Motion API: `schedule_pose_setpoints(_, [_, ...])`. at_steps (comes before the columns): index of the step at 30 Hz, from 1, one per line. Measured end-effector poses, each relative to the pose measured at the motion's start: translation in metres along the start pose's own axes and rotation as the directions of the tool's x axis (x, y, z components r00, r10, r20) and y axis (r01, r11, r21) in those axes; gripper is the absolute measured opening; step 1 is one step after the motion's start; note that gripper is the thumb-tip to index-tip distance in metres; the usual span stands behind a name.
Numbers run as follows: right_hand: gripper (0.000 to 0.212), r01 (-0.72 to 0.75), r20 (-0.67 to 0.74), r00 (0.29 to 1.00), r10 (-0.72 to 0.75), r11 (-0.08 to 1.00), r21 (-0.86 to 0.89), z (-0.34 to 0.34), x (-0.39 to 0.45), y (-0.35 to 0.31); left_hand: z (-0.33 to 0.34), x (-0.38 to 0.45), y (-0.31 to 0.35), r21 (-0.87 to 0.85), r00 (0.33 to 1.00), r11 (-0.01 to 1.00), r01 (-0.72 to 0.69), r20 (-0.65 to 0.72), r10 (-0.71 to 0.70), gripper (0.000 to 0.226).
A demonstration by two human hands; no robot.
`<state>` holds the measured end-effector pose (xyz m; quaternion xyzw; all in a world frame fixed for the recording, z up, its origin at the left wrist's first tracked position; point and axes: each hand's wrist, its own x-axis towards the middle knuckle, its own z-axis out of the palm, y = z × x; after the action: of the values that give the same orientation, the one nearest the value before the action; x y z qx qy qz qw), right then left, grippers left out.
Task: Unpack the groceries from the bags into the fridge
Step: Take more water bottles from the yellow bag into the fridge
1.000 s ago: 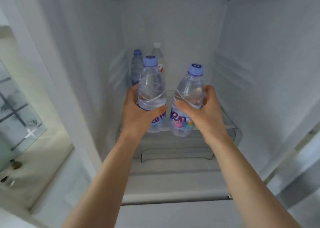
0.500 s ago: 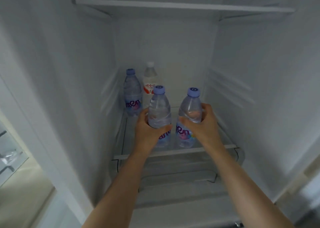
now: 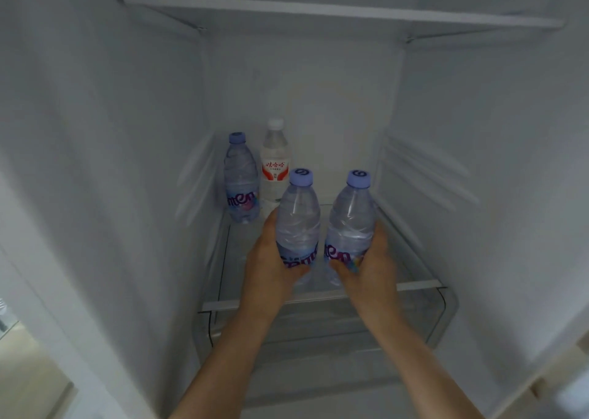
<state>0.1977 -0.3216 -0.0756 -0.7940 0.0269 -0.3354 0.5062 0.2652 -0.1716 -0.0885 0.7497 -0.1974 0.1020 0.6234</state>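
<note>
Clear water bottles, one gripped in the left hand (image 3: 271, 259) and one in the right hand (image 3: 371, 259), hover over the near glass shelf (image 3: 417, 286) (two others stand far left); next, lower and release them.
</note>
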Motion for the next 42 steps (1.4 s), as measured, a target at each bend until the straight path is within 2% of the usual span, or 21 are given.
schedule_pose_setpoints(6, [0.071,-0.007,-0.013,1.000,0.007,0.998,0.058,0.007,0.037,0.021,0.025,0.028,0.005,0.026,0.997,0.998,-0.066,-0.040,0.067,0.084])
schedule_pose_setpoints(10, [0.072,0.010,-0.016,1.000,-0.008,0.998,0.070,0.011,0.073,0.039,0.048,0.059,0.003,0.113,0.988,0.988,-0.110,-0.092,0.121,0.083])
schedule_pose_setpoints(16, [0.067,0.101,-0.034,0.994,-0.102,0.995,-0.015,0.022,0.111,0.065,0.072,0.093,-0.015,0.373,0.978,0.927,-0.038,-0.175,0.110,0.097])
schedule_pose_setpoints(20, [0.083,0.069,-0.006,0.998,-0.070,0.991,-0.118,0.028,0.127,0.070,0.082,0.100,-0.015,0.504,0.958,0.863,0.049,-0.267,0.102,0.098])
schedule_pose_setpoints(25, [0.084,0.036,0.066,0.997,-0.028,0.992,-0.121,0.033,0.146,0.078,0.091,0.111,-0.025,0.661,0.922,0.744,0.101,-0.343,0.180,0.095])
schedule_pose_setpoints(35, [0.085,-0.003,0.030,1.000,0.006,0.995,-0.104,0.047,0.159,0.090,0.104,0.126,-0.027,0.700,0.906,0.680,0.219,-0.405,0.125,0.097])
schedule_pose_setpoints(42, [0.079,-0.001,0.030,1.000,0.005,0.992,-0.126,0.051,0.159,0.097,0.108,0.122,-0.025,0.630,0.900,0.743,0.226,-0.427,0.089,0.090])
